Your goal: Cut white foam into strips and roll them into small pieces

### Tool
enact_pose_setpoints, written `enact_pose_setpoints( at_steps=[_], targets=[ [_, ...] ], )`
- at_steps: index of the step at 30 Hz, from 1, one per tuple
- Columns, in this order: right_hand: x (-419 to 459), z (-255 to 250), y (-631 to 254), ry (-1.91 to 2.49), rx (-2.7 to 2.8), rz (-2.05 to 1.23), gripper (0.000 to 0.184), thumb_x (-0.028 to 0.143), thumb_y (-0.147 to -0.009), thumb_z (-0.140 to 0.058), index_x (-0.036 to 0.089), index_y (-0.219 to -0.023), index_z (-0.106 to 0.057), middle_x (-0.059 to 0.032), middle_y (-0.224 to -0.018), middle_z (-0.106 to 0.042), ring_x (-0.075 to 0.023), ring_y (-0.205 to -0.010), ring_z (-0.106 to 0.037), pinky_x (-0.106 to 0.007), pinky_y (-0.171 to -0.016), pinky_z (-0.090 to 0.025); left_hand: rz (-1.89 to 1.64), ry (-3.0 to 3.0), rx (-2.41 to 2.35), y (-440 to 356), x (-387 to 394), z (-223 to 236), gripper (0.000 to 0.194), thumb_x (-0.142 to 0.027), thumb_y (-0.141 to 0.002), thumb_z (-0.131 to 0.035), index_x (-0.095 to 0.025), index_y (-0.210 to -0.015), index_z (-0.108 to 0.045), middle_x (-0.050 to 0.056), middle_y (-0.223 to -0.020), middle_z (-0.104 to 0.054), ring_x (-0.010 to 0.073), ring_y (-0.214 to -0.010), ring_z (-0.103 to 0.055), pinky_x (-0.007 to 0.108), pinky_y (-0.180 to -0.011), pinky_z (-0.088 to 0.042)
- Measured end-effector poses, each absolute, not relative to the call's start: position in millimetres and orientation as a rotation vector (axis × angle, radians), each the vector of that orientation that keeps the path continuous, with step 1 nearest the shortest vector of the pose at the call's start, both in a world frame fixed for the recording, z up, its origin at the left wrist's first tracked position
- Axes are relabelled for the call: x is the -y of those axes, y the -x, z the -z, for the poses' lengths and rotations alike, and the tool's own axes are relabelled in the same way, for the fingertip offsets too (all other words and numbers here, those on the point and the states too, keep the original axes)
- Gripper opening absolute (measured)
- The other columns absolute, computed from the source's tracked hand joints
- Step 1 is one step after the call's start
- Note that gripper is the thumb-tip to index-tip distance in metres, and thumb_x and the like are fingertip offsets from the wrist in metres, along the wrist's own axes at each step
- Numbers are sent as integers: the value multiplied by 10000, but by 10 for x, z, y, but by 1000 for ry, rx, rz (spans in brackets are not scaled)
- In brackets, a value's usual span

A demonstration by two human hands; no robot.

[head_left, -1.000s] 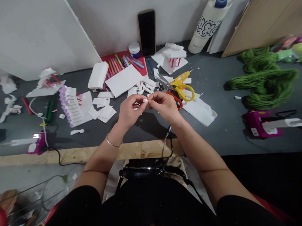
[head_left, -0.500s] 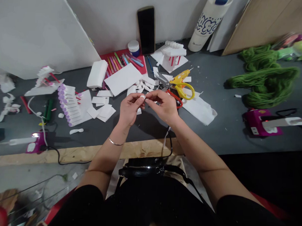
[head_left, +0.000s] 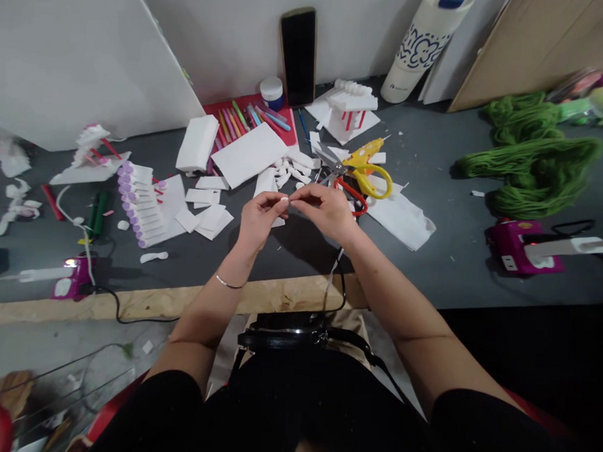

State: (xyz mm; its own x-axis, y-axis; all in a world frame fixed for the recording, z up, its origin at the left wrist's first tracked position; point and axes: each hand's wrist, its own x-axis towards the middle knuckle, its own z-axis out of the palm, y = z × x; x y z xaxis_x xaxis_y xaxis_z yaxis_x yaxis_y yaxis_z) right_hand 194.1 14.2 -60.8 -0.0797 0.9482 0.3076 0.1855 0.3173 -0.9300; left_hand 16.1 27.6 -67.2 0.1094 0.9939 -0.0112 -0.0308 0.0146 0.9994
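My left hand (head_left: 256,221) pinches a small white piece (head_left: 284,199) between thumb and index finger, its exact kind too small to make out. My right hand (head_left: 326,210) is closed in a pinch with its fingertips right beside that piece; whatever it may hold is hidden. Just behind the hands lies a heap of white foam-like scraps (head_left: 284,170). Scissors (head_left: 367,182) with yellow and red handles rest close to my right hand, against a yellow glue gun (head_left: 367,153). Cut white rectangles (head_left: 212,221) lie left of my left hand.
A white stepped model (head_left: 145,209) with purple edges stands at left, and a small model on red posts (head_left: 354,105) at the back. Felt pens (head_left: 236,122), a phone (head_left: 297,56), a bottle (head_left: 416,54), green yarn (head_left: 539,163) and purple power adapters (head_left: 523,246) surround the work area.
My right fingertips have shifted slightly at the white piece while both hands stay together. The view has moved slightly; the things on the table lie as before.
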Motion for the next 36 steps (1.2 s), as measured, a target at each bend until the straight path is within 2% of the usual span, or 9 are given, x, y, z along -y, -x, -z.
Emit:
enact_pose_setpoints(
  at_steps=[3,6,10,13,22,25,30,36],
  targets=[
    [-246,677,-2081,1101,1372,-735,141,334,-902,-700,230,-986,-744,-24,-944,-781,-159,-821,-711,-321,-786,-597,-1071,-1419,-1181,-89,-359,677,317,-448,-753,-883,-199,-907,-761,-6,-733,-720,95,-604,-635,224,-599,-548],
    [-341,768,-2216,1162,1222,-575,130,354,-972,-634,255,-1018,-706,-5,-900,-729,-139,-776,-681,-307,-744,-584,-1009,-1653,-1257,-78,-417,671,214,-298,-818,-806,-207,-1000,-740,21,-862,-757,114,-714,-667,213,-603,-517],
    [-408,878,-2295,1181,1209,-475,132,332,-998,-588,260,-1043,-688,-6,-930,-700,-146,-843,-686,-318,-783,-579,-899,-1946,-1347,-126,-474,689,126,-197,-882,-716,-212,-1005,-694,40,-978,-762,139,-810,-685,246,-681,-521],
    [-422,914,-2303,1217,1235,-431,133,295,-995,-571,256,-1044,-689,-6,-930,-684,-145,-855,-680,-321,-795,-571,-778,-2143,-1433,-154,-535,723,88,-182,-904,-708,-219,-978,-679,37,-1024,-748,154,-833,-677,295,-782,-520],
    [-361,858,-2237,1253,1311,-515,153,255,-973,-560,230,-1050,-689,-20,-962,-699,-149,-815,-650,-350,-794,-591,-682,-2376,-1487,-171,-677,789,116,-178,-934,-643,-244,-1029,-638,54,-1094,-728,213,-935,-671,357,-852,-490],
    [-339,830,-2219,1255,1327,-534,139,243,-961,-573,241,-1035,-691,-27,-965,-714,-162,-821,-651,-374,-827,-591,-605,-2407,-1487,-184,-723,807,113,-179,-902,-662,-248,-992,-657,75,-1034,-743,257,-945,-669,414,-890,-465],
    [-323,782,-2217,1283,1318,-472,148,262,-938,-578,257,-1003,-710,-25,-929,-733,-175,-783,-647,-369,-771,-574,-475,-2389,-1478,-221,-792,826,68,-184,-881,-695,-243,-864,-665,89,-892,-741,320,-971,-661,499,-950,-430],
    [-294,750,-2194,1279,1347,-455,146,259,-947,-572,261,-999,-708,-27,-921,-734,-181,-786,-645,-375,-771,-566,-386,-2372,-1455,-289,-846,766,125,-108,-839,-696,-222,-795,-670,118,-891,-727,353,-971,-672,524,-954,-437]
  ],
)
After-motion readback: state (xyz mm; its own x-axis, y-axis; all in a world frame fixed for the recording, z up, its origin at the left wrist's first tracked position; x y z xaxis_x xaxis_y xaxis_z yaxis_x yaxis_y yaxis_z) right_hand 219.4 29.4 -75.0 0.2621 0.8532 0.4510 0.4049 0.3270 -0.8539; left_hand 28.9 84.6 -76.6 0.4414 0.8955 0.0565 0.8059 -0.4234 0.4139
